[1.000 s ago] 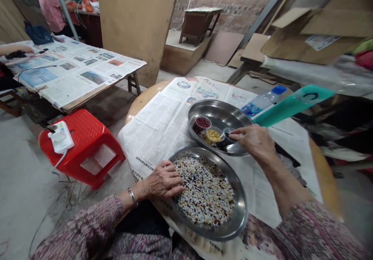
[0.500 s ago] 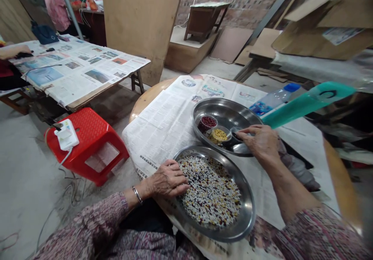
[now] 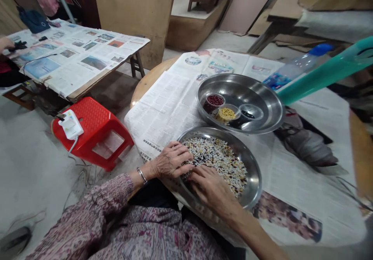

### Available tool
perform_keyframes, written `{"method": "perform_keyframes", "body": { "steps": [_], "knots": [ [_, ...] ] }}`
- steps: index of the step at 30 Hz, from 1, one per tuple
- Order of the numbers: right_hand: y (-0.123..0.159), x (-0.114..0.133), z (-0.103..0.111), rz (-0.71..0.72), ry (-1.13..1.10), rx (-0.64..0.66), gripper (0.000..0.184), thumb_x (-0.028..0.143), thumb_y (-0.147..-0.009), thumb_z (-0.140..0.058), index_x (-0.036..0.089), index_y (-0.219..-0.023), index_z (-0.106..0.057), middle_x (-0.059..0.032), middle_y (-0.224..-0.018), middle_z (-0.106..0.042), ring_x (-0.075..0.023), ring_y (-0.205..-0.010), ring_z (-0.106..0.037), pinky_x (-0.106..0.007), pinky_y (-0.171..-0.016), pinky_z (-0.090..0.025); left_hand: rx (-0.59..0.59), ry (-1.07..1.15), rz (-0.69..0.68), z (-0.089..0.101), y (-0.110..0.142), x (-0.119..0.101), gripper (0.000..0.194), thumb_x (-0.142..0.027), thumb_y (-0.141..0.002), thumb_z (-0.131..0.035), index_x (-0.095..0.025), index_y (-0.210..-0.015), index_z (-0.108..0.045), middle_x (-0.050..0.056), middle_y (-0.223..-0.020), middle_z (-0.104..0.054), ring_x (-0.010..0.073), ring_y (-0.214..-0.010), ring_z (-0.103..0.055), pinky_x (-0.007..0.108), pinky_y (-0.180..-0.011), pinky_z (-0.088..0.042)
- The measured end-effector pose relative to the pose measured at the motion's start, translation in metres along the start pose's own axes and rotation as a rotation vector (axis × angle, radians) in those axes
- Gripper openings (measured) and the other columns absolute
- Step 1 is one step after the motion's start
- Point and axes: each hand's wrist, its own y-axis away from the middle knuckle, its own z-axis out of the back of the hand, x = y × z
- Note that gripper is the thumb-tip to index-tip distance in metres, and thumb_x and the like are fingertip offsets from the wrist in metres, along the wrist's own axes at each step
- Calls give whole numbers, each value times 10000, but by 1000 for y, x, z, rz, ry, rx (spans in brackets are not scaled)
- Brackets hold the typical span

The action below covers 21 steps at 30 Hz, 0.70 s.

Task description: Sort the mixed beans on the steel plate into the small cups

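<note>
"What do we find nearest?"
"The bare right hand (image 3: 208, 188), then the bare left hand (image 3: 174, 161), fingertips close together. Mixed white, black and yellow grains (image 3: 223, 158) lie beneath and rightward in a silver steel dish (image 3: 257, 179); we can't tell whether the fingers pinch any."
"What's changed?"
"The right hand has left the clear plastic cup (image 3: 249, 114) in the farther round steel dish (image 3: 274, 110)."

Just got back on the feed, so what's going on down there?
The left hand and right hand are close together at the left edge of the near pan, over a mix of white, yellow, red and dark grains. I can't make out whether either holds a grain. In the far pan, red grains, yellow grains and dark grains sit in separate cups. Both pans are on newspaper.
</note>
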Motion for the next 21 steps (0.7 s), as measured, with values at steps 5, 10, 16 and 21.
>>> {"method": "perform_keyframes", "body": {
  "steps": [5, 10, 16, 21],
  "knots": [
    [-5, -47, 13, -222, 128, -177, 195, 281, -917, -480, 204, -869, -653, -70, -895, -651, -202, -816, -591, -345, -749, -469, 25, -9, -9, 0, -1, 0, 320, -380, -1010, -385, -148, -958, -600, 61, -930, -656, 170, -911, -602, 374, -991, -402],
    [-39, -71, 21, -429, 176, -313, 246, 283, -908, -451, 203, -926, -682, -82, -935, -674, -233, -907, -590, -388, -844, -467, -8, 3, 14, -2, 1, 0, 309, -374, -1003, -390, -146, -1045, -594, 87, -1015, -658, 196, -1017, -603, 396, -1015, -419],
    [-66, -32, -3, -119, 41, -188, 242, 345, -908, -514, 194, -1034, -655, -105, -1008, -644, -241, -990, -565, -387, -902, -468, -123, 69, 40, -1, 5, 0, 423, -428, -964, -470, -115, -1248, -487, 169, -1242, -534, 261, -1213, -494, 432, -1031, -464],
    [-35, -33, 6, 11, 38, -40, 137, 229, -866, -516, 220, -903, -648, -61, -895, -641, -194, -832, -579, -334, -772, -481, -133, 62, 27, 0, 4, -1, 416, -432, -969, -462, -130, -1255, -475, 160, -1221, -524, 265, -1181, -512, 439, -1012, -489]
  ]
}}
